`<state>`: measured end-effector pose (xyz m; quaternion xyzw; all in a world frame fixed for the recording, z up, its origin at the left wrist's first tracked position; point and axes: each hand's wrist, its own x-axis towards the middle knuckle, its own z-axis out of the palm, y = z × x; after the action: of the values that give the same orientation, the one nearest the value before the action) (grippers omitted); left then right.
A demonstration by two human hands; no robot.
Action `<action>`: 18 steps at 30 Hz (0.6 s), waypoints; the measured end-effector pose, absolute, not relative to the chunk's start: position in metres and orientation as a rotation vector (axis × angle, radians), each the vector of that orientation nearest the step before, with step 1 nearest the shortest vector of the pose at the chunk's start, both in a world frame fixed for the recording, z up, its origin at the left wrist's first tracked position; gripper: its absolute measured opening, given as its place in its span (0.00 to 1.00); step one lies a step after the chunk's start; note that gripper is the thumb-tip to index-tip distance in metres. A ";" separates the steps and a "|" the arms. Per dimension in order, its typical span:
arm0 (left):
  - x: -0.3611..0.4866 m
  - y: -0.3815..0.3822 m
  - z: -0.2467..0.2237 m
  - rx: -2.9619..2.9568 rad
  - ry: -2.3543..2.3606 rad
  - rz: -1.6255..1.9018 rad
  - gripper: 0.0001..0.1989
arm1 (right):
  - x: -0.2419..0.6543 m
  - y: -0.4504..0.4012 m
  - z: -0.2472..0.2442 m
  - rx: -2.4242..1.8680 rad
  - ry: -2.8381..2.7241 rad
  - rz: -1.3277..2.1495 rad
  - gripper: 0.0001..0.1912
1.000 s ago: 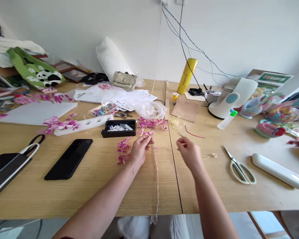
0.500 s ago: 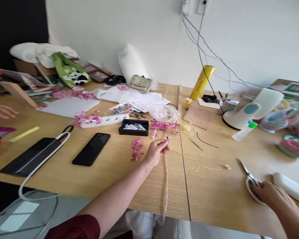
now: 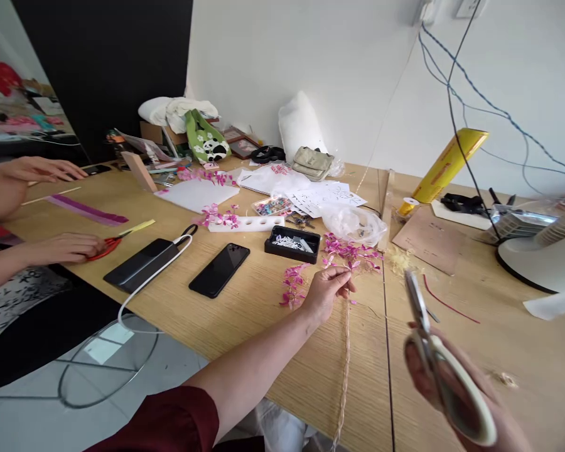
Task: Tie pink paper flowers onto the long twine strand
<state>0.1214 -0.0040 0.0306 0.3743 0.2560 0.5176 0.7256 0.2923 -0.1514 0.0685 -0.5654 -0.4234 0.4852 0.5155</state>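
My left hand is closed in a pinch on a small pink flower above the table. A twisted, pale pink cord hangs below those fingers and runs to the table's front edge; whether it joins the flower is hidden. To the right, my right hand grips a pair of white-handled scissors, raised over the table with the blades pointing away. The scissors are slightly blurred. Beside my left hand lie pink flower sprigs, with another pink bunch just beyond it.
A black box of small white pieces, a phone and a black power bank lie leftward. At far left, another person's hand is at red scissors. A fan and yellow roll box stand right.
My right hand has lifted the white-handled scissors off the table and brought them left, nearer my left hand. The view has turned left, showing more of the other person. My left hand keeps its pinch.
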 end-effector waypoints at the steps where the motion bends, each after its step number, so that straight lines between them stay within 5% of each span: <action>1: 0.120 -0.003 0.031 0.834 0.570 1.159 0.12 | 0.273 -0.141 0.069 -1.225 -0.985 1.319 0.18; 7: 0.116 0.006 0.035 0.796 0.596 1.288 0.13 | 0.236 -0.093 0.052 -0.867 -0.934 1.731 0.12; 18: 0.118 0.005 0.041 0.658 0.633 1.323 0.13 | 0.237 -0.083 0.029 -0.761 -0.856 1.789 0.13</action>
<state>0.1180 0.0053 0.0413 0.2948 0.2836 0.5925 0.6940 0.2371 -0.0833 0.0293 -0.3129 -0.3521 0.7355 0.4869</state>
